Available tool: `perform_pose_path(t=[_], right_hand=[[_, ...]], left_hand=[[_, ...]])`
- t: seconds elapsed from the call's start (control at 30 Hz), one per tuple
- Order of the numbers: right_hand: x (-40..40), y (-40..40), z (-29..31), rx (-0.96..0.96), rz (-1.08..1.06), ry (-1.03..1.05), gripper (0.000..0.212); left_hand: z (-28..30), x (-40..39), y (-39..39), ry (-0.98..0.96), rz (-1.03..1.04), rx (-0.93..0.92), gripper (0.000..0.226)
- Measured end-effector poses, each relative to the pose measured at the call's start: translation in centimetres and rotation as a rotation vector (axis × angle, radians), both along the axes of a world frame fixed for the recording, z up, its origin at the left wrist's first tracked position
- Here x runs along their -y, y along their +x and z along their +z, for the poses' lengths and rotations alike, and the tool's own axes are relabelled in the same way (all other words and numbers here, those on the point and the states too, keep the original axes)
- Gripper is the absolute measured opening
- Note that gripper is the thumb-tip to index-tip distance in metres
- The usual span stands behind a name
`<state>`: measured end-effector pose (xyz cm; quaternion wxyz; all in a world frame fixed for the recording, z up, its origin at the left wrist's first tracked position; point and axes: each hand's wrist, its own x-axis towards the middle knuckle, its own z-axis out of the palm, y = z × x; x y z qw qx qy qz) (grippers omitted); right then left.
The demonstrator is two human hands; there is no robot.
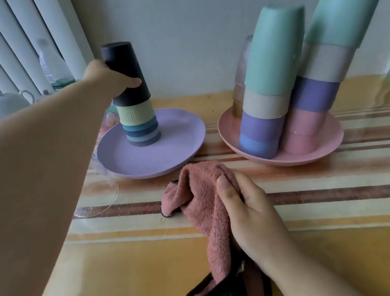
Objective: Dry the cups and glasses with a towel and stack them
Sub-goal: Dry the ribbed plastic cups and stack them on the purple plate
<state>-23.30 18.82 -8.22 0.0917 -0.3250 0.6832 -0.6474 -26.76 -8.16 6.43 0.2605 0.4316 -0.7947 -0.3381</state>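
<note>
**Black cup gripped atop the left stack, towel bunched in the other hand**

The left hand (112,75), reaching to the upper left of the frame, has its thumb and fingers curled round the black ribbed cup (126,72), which sits upside down on the small nested stack (140,124) standing on the purple plate (153,152). The right hand (245,210), low and centre, clamps its fingers on the pink towel (199,199), whose dark-edged tail trails onto the striped tablecloth (360,236).

The cup looks like light, stiff plastic; its ribs should give grip even if damp, so holding it at mid-wall seems sound. The stack beneath is narrow and could tip if nudged sideways.

At right, two tall leaning stacks of pastel cups (277,75) share the pink plate (319,149); they look precarious. A clear glass (241,79) stands behind them, likely fragile and slippery.
</note>
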Motion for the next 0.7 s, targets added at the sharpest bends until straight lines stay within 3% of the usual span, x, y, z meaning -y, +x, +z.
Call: perform_pose_path(t=[0.13,0.33,0.43,0.5,0.6,0.7], right_hand=[[0.0,0.0,-0.1,-0.013,-0.005,0.008,0.055],[0.1,0.1,-0.1,0.004,-0.012,0.018,0.053],[-0.2,0.0,0.5,0.038,-0.04,0.022,0.039],[-0.5,-0.3,1.1,0.04,-0.104,0.01,0.025],[-1.1,-1.3,1.7,0.082,-0.28,-0.057,0.014],[-1.7,-2.3,1.7,0.128,-0.413,-0.124,0.015]], left_hand=[[-1.9,0.5,-0.3,-0.005,0.008,0.078,0.069],[-3.6,0.0,-0.8,-0.102,0.07,0.136,0.078],[-4.8,-2.7,0.0,-0.348,0.121,-0.017,0.07],[-6.3,-5.3,0.5,-0.544,-0.03,-0.157,0.054],[-7.8,-9.4,0.5,-0.382,-0.415,-0.213,0.041],[-7.1,-12.8,-0.8,-0.104,-0.589,-0.277,0.056]])
